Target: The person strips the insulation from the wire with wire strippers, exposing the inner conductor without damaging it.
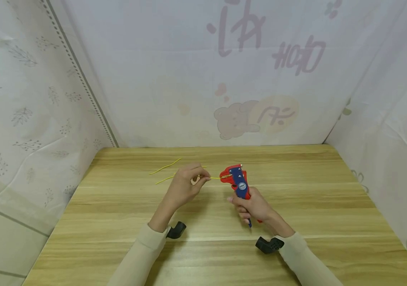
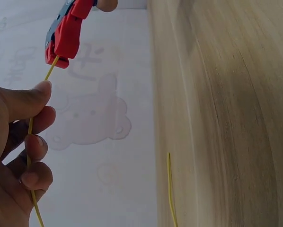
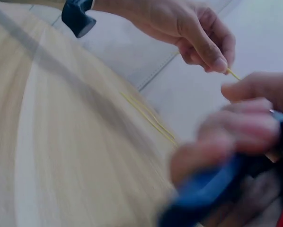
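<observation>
A yellow wire point(image 1: 215, 178) is pinched between the thumb and fingertips of my left hand point(image 1: 186, 183). In the left wrist view the wire point(image 2: 30, 125) runs down across the fingers, its upper end entering the red mouth of a wire stripper point(image 2: 68, 35). My right hand point(image 1: 255, 206) grips the handles of this red and blue wire stripper point(image 1: 240, 180), which points up and toward the left hand. The fingers of the right hand look blurred in the right wrist view, and the wire's tip is hidden within the tool.
On the wooden table point(image 1: 117, 222), another yellow wire point(image 1: 165, 166) lies left of the left hand. A further wire point(image 1: 164, 180) passes partly behind that hand. Patterned cloth point(image 1: 174, 79) hangs at the back and both sides. Black wrist mounts point(image 1: 176, 230) sit on both sleeves.
</observation>
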`<state>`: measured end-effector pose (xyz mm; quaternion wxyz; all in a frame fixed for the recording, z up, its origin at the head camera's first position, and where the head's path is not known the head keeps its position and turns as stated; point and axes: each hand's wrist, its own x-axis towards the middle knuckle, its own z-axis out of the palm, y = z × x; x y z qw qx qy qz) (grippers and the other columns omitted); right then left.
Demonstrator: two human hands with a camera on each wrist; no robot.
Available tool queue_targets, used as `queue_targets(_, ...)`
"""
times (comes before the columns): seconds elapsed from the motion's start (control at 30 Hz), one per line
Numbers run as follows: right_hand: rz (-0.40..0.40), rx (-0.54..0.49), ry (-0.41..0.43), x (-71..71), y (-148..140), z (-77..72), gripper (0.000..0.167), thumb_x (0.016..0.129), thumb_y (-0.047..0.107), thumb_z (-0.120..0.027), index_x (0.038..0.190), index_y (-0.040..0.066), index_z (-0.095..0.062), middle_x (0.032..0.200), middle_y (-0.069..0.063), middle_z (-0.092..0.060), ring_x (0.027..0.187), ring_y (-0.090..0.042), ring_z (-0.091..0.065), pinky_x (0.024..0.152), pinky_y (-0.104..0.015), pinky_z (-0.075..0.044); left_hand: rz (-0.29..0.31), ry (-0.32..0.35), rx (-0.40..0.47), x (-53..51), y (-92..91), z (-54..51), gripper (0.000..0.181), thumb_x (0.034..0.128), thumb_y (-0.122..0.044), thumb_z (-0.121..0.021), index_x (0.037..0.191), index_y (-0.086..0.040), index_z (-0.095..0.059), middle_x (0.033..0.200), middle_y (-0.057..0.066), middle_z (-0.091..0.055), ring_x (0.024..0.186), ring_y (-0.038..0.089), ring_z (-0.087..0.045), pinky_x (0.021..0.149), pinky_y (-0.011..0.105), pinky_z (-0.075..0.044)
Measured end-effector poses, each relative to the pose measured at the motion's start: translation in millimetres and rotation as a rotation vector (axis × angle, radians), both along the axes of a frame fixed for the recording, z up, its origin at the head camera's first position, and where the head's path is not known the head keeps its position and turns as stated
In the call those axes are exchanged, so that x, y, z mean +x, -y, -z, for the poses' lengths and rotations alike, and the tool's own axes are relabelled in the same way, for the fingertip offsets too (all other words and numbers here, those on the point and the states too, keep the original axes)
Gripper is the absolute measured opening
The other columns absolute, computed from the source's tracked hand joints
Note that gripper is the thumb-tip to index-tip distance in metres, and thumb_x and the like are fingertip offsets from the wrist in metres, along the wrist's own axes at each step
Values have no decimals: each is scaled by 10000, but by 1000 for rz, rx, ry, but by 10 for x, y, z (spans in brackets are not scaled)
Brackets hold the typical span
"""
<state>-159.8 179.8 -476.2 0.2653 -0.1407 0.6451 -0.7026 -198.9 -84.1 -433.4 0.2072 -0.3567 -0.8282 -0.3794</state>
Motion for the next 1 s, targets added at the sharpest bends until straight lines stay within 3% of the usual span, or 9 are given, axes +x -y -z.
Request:
queue_targets(0.17, -65, -31, -30, -20, -29, 18, 255, 1028, 176, -630, 954, 7, -454, 631, 14, -494, 494, -118, -519, 512, -302, -550, 2, 56, 2, -5, 17, 15, 45, 896, -89, -792, 872, -101, -756, 779, -51, -654, 659, 115, -498, 587, 354, -478)
queue_targets(0.33, -100, -54, -56, -37, -48, 15, 209, 1034, 135, -606, 963, 0, -464, 656, -1, -516, 531, -129, -541, 546, -323, -570, -4, 85, 5, -21, 31, 36, 49, 899, -94, -789, 875, -119, -754, 778, -57, -651, 647, 126, -501, 592, 262, -440)
queue_targets(0.73, -136, -73, -112, -64, -97, -4, 138, 1040, 95, -583, 995, -17, -517, 732, -34, -579, 613, -153, -625, 662, -487, -624, 11, 153, 26, -18, 43, 14, 60, 936, -143, -756, 902, -93, -762, 788, -34, -660, 635, 89, -465, 588, 211, -397)
queue_targets(1.0, -118, -86, -104, -105, -162, 60, 152, 1038, 74, -578, 1015, -53, -497, 745, -48, -597, 626, -169, -641, 679, -475, -626, 39, 159, 33, -39, 57, 46, 35, 907, -70, -773, 884, -82, -751, 756, -30, -633, 616, 80, -437, 570, 197, -363)
